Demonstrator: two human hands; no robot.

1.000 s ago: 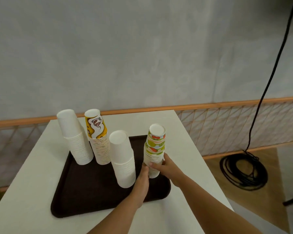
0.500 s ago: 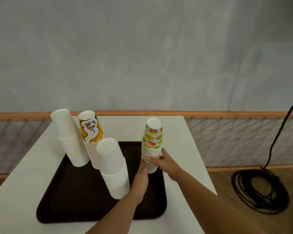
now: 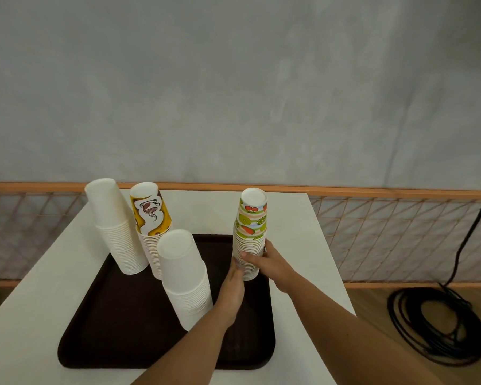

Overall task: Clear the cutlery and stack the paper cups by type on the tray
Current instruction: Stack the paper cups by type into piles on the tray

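A dark brown tray [image 3: 122,334] lies on the white table [image 3: 31,315]. Several upturned cup stacks stand on it: a tall plain white stack [image 3: 117,229] at the back left, a yellow coffee-print stack [image 3: 152,223] beside it, and a plain white stack [image 3: 185,276] in the middle. A fruit-print stack [image 3: 250,232] stands at the tray's right side. My right hand [image 3: 270,263] grips its lower part from the right. My left hand [image 3: 233,284] touches its base from the left with straight fingers. No cutlery is visible.
The table's right edge runs close to the tray. Behind the table an orange rail with netting [image 3: 386,234] spans the wall. A coiled black cable [image 3: 439,326] lies on the wooden floor at the right.
The view has swung left and levelled. Both hands stay on the fruit-print stack, which stands upright on the tray's right side.
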